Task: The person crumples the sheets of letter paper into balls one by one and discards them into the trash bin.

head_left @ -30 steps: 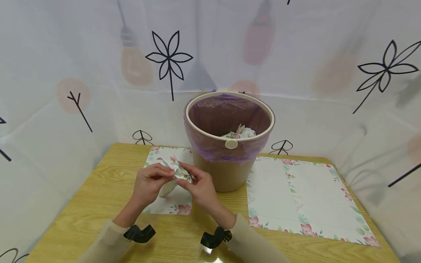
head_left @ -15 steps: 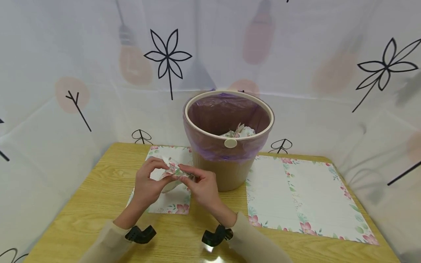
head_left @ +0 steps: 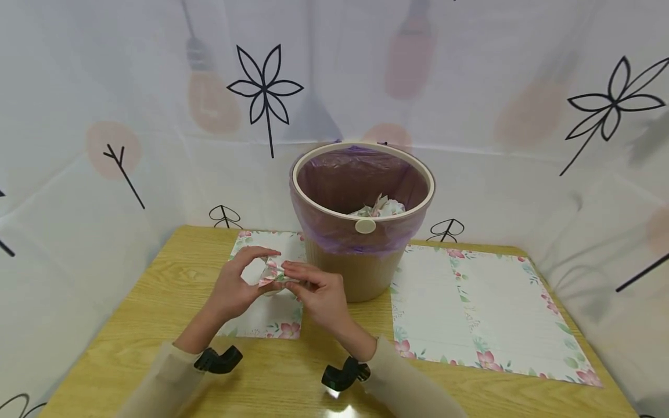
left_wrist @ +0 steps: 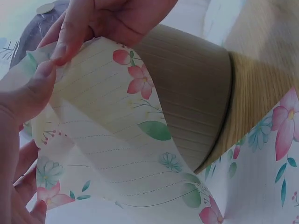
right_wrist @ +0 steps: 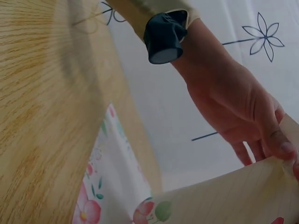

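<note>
Paper (left_wrist: 112, 130) hangs left of bin (head_left: 360, 270). Your left hand (head_left: 232, 293) curls round crumpled end, thumb and forefinger wide; your right hand (head_left: 321, 293) pinches it. Best tuck loose hanging part inward, squeezing evenly.

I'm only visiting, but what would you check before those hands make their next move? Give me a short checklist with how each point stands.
1. Left hand has hold of the floral sheet: ok, it is held between thumb and fingers.
2. Right hand grips the same sheet: ok, at the edge beside the left thumb.
3. Floral sheet crumpled all over: not ok; it is creased near the fingers, but a broad lined part is spread out.
4. Bin open at the top: ok, no lid on it.
5. Liner in place: ok, it hangs over the bin's outside.
6. How full the bin is: cannot tell; crumpled paper shows inside, but the bottom is hidden.
</note>
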`<state>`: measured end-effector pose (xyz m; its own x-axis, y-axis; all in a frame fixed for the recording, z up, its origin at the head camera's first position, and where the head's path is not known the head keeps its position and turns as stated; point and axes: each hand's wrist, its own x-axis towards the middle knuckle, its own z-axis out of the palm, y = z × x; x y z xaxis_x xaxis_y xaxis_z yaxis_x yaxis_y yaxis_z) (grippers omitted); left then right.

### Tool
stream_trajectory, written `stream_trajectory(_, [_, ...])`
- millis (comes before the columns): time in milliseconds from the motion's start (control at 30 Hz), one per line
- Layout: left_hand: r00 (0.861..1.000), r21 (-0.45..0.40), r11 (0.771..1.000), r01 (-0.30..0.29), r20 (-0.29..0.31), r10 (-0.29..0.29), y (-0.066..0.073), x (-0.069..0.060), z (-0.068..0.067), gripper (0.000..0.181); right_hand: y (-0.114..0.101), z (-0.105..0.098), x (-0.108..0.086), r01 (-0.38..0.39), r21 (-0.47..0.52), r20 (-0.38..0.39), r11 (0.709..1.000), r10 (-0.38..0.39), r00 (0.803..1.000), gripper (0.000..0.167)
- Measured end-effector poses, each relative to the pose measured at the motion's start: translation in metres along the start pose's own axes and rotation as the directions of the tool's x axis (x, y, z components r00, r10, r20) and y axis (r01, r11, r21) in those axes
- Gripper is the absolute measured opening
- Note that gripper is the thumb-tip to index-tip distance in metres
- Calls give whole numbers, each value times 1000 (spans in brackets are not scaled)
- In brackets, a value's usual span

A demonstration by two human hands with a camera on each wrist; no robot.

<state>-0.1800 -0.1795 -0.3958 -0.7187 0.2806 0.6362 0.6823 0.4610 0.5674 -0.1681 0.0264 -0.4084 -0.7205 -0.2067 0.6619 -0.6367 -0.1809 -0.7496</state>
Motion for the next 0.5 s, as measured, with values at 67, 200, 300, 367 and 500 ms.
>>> stream_trajectory(67, [999, 10, 1000, -26, -25, 26, 1, 0, 2, 59, 0, 0, 0, 9, -8, -4, 1000, -9, 1000, 20])
stream_trajectory(200, [993, 0, 999, -51, -102, 50, 5, -2, 7, 54, -1, 2, 0, 28, -1, -23, 1000, -28, 999, 21])
stream_trajectory(300, [988, -47, 998, -45, -151, 38, 10, -3, 11, 48, -2, 4, 1, 43, 1, -50, 999, -43, 998, 20])
stream_trajectory(367, [985, -80, 996, -42, -168, 28, 13, -3, 13, 42, -3, 6, 1, 52, -7, -70, 999, -52, 996, 19])
stream_trajectory(500, [984, -99, 994, -48, -175, 30, 15, -3, 15, 35, -2, 8, 2, 60, -22, -92, 998, -61, 994, 21])
